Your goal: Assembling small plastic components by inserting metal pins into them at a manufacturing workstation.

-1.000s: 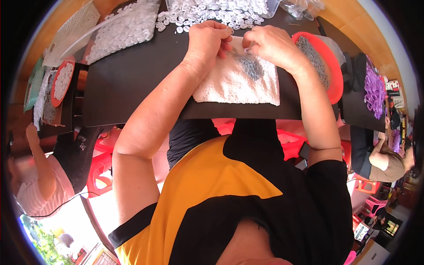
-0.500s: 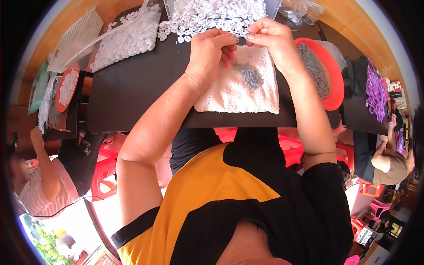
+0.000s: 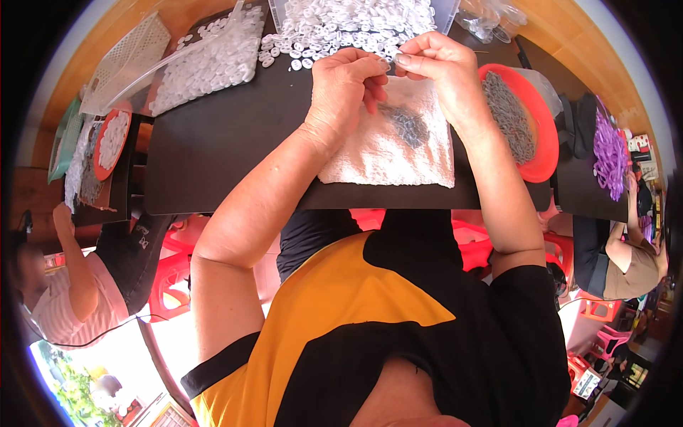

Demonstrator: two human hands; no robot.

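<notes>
My left hand point(image 3: 346, 87) and my right hand point(image 3: 442, 65) meet fingertip to fingertip above the far edge of a pale towel point(image 3: 356, 165). Each is closed in a pinch between thumb and forefinger. Whatever they hold is too small and covered to make out. Beneath my hands on the towel lies a small heap of grey metal-looking bits point(image 3: 410, 129). Just beyond my fingers spreads a pile of small white oval plastic pieces point(image 3: 341, 39), spilling from a clear container.
Left on the dark table point(image 3: 220, 156) lies a clear bag of white pieces point(image 3: 206, 75). A red plate point(image 3: 546, 153) of grey bits is at right, purple strips point(image 3: 610, 160) beyond it. Other people sit left point(image 3: 78, 292) and right point(image 3: 629, 267).
Both hands stay pinched together at nearly the same spot. The whole view has shifted slightly, and a white bit seen at the left fingertips is now harder to see.
</notes>
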